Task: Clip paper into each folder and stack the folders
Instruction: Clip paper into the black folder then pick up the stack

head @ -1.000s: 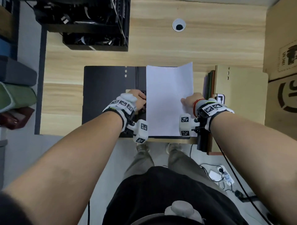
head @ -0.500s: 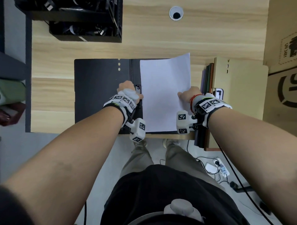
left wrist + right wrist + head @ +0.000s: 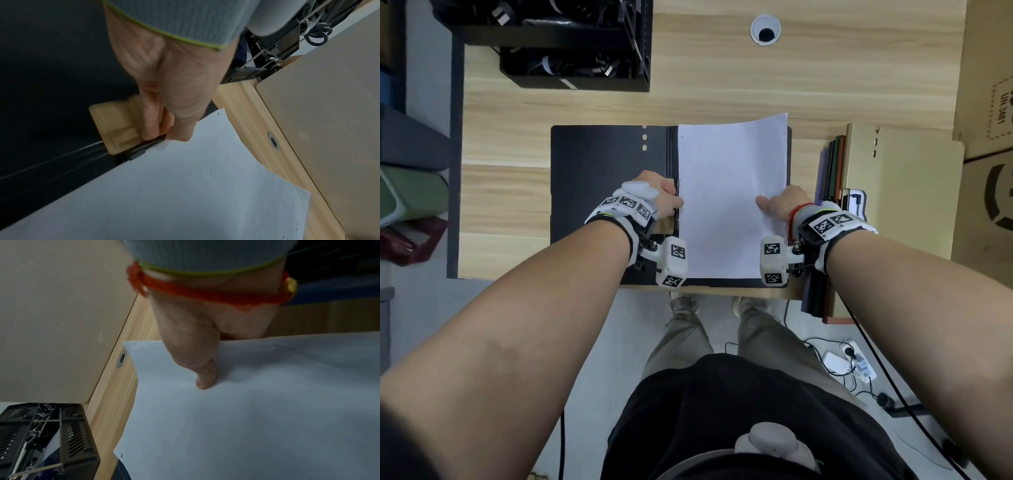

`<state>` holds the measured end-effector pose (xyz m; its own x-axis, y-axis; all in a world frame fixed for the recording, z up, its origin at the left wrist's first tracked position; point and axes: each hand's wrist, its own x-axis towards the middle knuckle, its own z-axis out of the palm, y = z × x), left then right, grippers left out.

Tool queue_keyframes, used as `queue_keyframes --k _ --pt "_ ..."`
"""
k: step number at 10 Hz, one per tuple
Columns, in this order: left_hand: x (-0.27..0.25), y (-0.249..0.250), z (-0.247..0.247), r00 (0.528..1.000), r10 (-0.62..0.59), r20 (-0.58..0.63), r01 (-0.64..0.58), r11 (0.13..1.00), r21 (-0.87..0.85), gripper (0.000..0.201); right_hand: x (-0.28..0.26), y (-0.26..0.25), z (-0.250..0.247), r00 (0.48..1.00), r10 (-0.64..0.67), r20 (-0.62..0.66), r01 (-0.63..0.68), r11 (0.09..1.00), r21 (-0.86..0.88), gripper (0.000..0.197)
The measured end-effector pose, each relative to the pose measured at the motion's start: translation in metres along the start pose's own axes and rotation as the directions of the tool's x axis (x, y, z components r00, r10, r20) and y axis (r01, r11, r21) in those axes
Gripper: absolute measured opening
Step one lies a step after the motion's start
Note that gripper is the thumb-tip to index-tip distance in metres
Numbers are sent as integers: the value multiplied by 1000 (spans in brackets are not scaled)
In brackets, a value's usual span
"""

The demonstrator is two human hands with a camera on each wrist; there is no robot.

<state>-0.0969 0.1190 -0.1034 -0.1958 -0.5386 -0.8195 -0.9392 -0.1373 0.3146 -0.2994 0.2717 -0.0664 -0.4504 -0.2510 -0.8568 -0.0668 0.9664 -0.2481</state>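
seating the sheet under the clamp

black open folder [image 3: 606, 192] flat on the pale wooden desk [image 3: 722, 85], spread wide near the near edge. white sheet of paper [image 3: 732, 198] lying on the folder's right half, left edge against the spine, far right corner lifted and curling.

for a clean clip, probably best: slide the sheet's left edge fully under the black spring clamp bar [image 3: 141, 148] before letting the tan wooden lever tab [image 3: 115, 128] go; keep the edge parallel to the spine; hold the right side flat until the clamp bites, otherwise a skewed or half-caught sheet likely.

left hand [image 3: 654, 197] at the spine, fingers curled, thumb and fingers [image 3: 150, 116] pinching the lever tab and clamp bar just where the paper's edge meets them. whether the bar is raised or already down on the paper: cannot tell.

right hand [image 3: 782, 205] on the sheet's right edge, thumb [image 3: 203, 378] pressed on top of the paper, the other fingers hidden beneath it, so apparently a pinch through the sheet.

further closed folders, dark, green and brown [image 3: 834, 168], stacked just right of the open one, beside a beige flat board [image 3: 904, 192]. black mesh tray of cables [image 3: 571, 44] at the far left of the desk.
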Motion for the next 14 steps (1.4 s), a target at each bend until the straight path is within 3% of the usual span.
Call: queue_keyframes --k 2,6,9,14 --pt "3 -3 7 998 61 -26 -64 993 -97 34 0 3 -2 1000 15 -17 -15 1000 4 61" --pt "-13 8 -3 1000 10 2 -10 999 -30 30 1 7 -1 1000 7 0 -7 1000 -12 54" --pt "-22 20 -3 997 16 -69 -7 992 129 32 4 8 0 1000 -11 -11 11 1000 19 52" --pt "-18 32 0 997 25 -69 4 923 385 25 11 11 -2 1000 -21 -7 22 1000 16 53"
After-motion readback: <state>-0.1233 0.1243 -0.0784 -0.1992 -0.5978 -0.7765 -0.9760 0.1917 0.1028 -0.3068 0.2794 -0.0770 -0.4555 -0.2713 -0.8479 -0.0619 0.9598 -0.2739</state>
